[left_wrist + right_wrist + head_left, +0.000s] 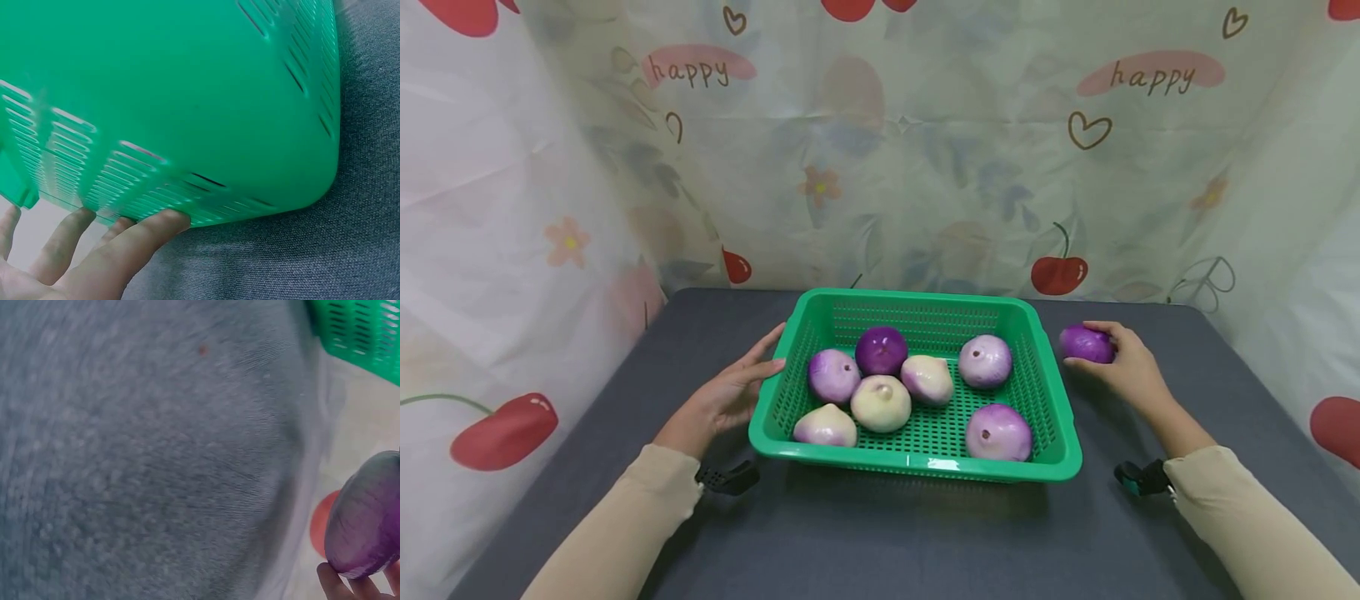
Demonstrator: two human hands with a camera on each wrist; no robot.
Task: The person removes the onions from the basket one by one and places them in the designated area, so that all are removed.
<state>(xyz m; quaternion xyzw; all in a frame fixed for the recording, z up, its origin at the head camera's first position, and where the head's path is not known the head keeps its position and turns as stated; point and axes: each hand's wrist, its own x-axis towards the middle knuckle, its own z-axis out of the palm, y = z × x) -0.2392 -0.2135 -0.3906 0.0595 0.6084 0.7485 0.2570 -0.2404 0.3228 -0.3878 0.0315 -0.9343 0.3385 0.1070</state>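
A green slotted plastic basket (865, 462) sits on the table, holding several onions, some purple (998, 433) and some mostly white (881, 404). My left hand (730, 396) is at the basket's left side, its fingers extended. In the left wrist view, the fingertips (172, 220) touch the slotted wall. Right of the basket, my right hand (1127, 371) grips a purple onion (1084, 343) between thumb and fingers. That onion also shows at the edge of the right wrist view, with fingertips (331, 581) against it.
A dark grey cloth covers the table (910, 542). Behind and on both sides hangs a pale printed curtain (910, 192) with cherries and lettering. Dark straps with small devices (1142, 479) are on both wrists.
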